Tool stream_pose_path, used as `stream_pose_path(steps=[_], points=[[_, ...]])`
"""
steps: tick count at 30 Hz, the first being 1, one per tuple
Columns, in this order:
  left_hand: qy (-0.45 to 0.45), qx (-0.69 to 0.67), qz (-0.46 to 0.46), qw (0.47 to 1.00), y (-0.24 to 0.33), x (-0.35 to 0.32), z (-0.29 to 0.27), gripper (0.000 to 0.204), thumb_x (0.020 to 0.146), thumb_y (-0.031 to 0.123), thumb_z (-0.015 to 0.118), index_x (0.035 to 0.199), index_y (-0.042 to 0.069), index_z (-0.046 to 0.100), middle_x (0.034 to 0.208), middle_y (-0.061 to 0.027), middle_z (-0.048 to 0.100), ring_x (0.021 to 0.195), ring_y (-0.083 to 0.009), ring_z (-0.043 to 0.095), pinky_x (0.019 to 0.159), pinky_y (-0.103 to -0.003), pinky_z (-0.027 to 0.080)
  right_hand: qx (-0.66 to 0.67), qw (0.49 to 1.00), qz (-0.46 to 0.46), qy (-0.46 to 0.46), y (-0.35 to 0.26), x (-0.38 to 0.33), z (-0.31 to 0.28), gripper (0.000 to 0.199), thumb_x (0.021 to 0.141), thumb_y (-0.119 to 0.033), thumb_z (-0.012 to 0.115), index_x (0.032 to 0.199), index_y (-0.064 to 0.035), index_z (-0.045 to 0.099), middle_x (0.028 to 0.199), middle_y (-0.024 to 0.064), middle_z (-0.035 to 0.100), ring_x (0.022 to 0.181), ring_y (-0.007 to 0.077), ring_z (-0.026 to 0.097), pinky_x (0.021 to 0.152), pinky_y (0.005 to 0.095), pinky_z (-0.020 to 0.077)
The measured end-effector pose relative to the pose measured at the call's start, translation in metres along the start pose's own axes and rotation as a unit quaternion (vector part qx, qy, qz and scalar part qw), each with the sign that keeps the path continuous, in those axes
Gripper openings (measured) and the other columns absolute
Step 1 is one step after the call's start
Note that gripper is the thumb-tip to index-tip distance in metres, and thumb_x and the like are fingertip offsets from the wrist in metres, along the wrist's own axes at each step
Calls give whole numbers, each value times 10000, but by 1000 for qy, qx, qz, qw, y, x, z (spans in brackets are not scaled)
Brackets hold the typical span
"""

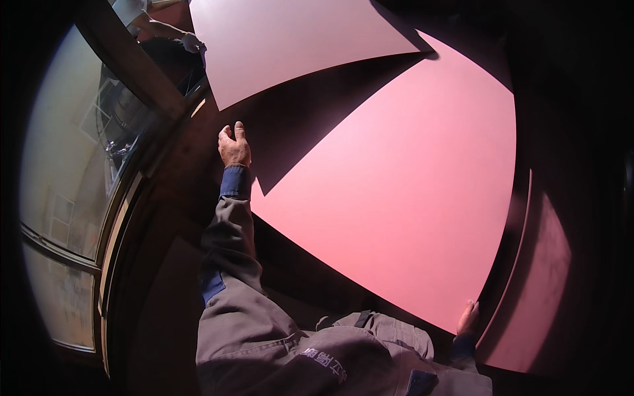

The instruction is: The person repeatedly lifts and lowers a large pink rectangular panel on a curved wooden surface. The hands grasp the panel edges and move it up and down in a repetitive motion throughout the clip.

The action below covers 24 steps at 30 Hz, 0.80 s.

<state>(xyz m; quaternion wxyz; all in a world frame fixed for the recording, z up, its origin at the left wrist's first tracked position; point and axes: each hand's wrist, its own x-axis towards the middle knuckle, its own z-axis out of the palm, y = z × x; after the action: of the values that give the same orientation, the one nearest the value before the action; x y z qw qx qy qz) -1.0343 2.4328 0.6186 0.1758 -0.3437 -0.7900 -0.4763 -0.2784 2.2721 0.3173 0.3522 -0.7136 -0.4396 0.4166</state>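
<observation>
A large flat pink sheet (pixel 396 178) lies in front of me, brightly lit, with a dark shadow across its far left part. At its near right corner, my right hand (pixel 467 319) is closed on the edge; some of its fingers are hidden. My left hand (pixel 235 146) is raised beside the sheet's left corner, fingers apart and holding nothing. Just beyond that hand is the corner of a second, paler pink sheet (pixel 297 46), held above the first. Another person's hand (pixel 191 43) touches the left edge of this upper sheet.
A window (pixel 66 171) with a wooden frame (pixel 135 72) runs along the left side. Another pink panel (pixel 538 290) stands or lies at the right, partly in shade. The other person's arm (pixel 158 28) reaches in at the far left. Deep shadow hides the right rim.
</observation>
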Motion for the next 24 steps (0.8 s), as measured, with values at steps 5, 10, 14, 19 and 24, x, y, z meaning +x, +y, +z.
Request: stream_pose_path(steps=[5,10,14,19,24], points=[[56,191,21,980,-10,70,29,916,857,682,506,1393,-42,342,1396,-275,415,1303,-419,398,1076,-479,337,98,995,-1,-5,-1,-6,-2,532,997,-352,381,1286,90,454,1202,208,575,1082,282,562,929,374,445],[-146,80,-216,962,-72,45,84,902,801,695,593,1242,-86,498,1139,-227,594,1053,-344,586,891,-435,471,80,997,-18,-8,-25,-13,5,522,994,-348,393,1272,90,459,1184,193,581,1059,255,562,922,362,440],[-209,-313,-307,874,-20,-81,46,483,886,407,690,1055,-35,590,878,-53,629,775,-129,604,683,-277,515,18,1000,19,9,-34,-16,3,541,976,-335,415,1268,120,452,1201,234,582,1061,286,568,924,368,434],[-210,-385,-277,855,30,-190,8,384,928,324,655,1058,-24,558,904,-51,616,783,-113,589,684,-266,509,-28,998,6,56,-41,-23,-4,585,949,-386,452,1204,138,495,1075,274,627,991,305,607,860,391,460],[-241,-360,-241,868,90,-263,-55,371,957,321,610,1023,-43,576,897,-53,611,802,-108,567,714,-263,486,-41,997,18,61,-9,-9,-4,636,942,-456,497,1213,117,533,1110,231,640,1008,277,606,900,363,459]])
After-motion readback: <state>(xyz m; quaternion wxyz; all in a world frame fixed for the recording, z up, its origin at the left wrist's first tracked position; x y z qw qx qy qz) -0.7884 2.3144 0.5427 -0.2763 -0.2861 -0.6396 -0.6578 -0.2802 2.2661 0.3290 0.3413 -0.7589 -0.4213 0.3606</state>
